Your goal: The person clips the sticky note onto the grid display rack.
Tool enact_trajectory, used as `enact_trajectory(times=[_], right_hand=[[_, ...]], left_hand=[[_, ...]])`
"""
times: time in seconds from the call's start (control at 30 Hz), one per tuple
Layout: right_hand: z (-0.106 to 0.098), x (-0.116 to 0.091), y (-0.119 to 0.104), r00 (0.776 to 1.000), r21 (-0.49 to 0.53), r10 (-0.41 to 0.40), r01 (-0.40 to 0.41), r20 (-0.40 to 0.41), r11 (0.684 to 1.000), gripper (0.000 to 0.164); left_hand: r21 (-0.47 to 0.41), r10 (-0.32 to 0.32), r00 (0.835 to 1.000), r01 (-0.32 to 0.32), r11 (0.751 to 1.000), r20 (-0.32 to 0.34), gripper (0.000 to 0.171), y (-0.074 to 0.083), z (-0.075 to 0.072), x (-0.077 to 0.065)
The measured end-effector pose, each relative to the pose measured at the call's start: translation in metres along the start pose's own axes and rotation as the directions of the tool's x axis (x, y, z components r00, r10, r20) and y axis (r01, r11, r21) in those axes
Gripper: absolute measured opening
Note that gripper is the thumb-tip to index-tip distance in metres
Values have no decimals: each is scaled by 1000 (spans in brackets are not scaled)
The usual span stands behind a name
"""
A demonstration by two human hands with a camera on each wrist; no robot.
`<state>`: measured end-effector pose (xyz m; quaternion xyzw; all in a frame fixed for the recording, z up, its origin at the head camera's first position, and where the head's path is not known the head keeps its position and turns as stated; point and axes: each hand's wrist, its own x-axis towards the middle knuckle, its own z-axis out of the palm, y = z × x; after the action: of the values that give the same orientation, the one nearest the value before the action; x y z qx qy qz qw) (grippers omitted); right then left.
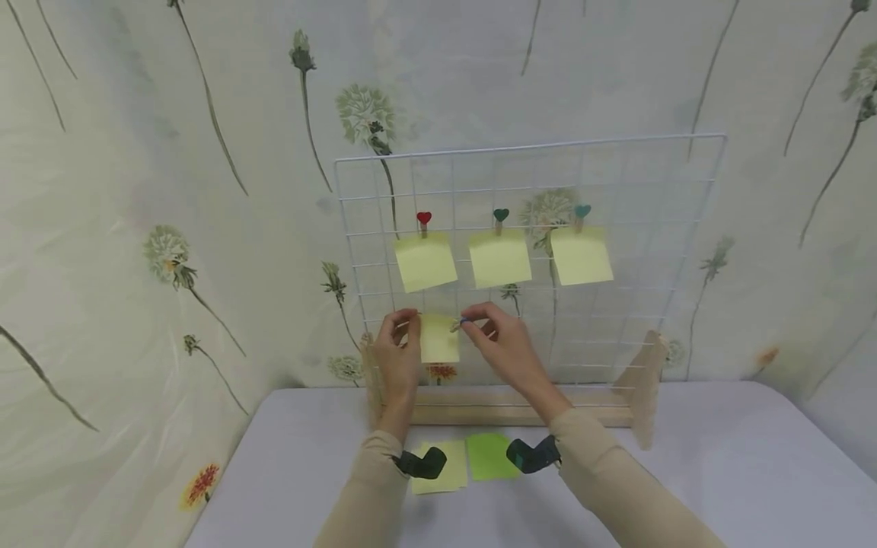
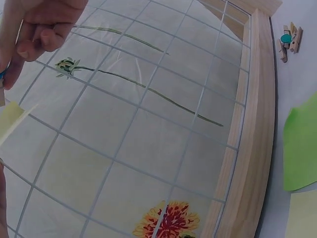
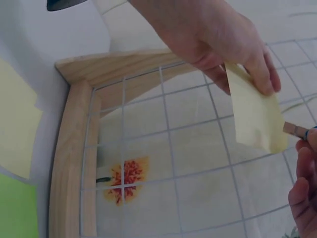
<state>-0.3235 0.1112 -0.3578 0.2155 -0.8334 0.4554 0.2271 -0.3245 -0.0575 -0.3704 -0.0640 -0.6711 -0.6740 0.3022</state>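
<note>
1. The hanging of a yellow note [image 1: 440, 340] on the wire grid [image 1: 452, 153] appears to be the step in hand
2. The note is held below the leftmost hung note [image 1: 426, 261], in front of the grid; its left side is pinched by the fingers of the left hand [image 1: 400, 350]
3. A small clothespin [image 3: 295, 130] with a blue top is pinched in the right hand [image 1: 507, 350], close by the note's right edge; whether paper is touched by it cannot be told
4. For the next move, the clothespin would probably need to be squeezed wide and slipped over paper and wire together, with the note kept steady and level
5. The note is seen as pale, thin and slightly bowed, with no writing that can be made out
6. Above, two more yellow notes, the middle note [image 1: 500, 259] and the right note [image 1: 582, 256], are hung in the same row by heart-topped pins
</note>
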Motion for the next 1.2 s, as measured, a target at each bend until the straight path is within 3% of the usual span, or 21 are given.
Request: enact_trajectory(times=[0.3, 0.43, 0.6, 0.9, 1.2], right_hand=[[9, 4, -1, 999, 33, -13, 15, -41, 999, 24], [12, 3, 3, 997, 29, -17, 19, -75, 999, 22], [14, 9, 2, 990, -29, -74, 71, -123, 997, 22], [15, 21, -3, 985, -98, -96, 82, -144, 992, 18], [16, 23, -7, 968, -186, -216, 190, -127, 964, 19]], left_hand=[[29, 36, 999, -35, 999, -28, 16, -5, 1, -1], [35, 27, 999, -27, 999, -17, 17, -18, 5, -1], [18, 63, 998, -63, 998, -29, 17, -34, 7, 4], [-10, 97, 995, -97, 995, -38, 15, -36, 6, 10], [-31, 116, 993, -117, 993, -35, 17, -38, 6, 9]])
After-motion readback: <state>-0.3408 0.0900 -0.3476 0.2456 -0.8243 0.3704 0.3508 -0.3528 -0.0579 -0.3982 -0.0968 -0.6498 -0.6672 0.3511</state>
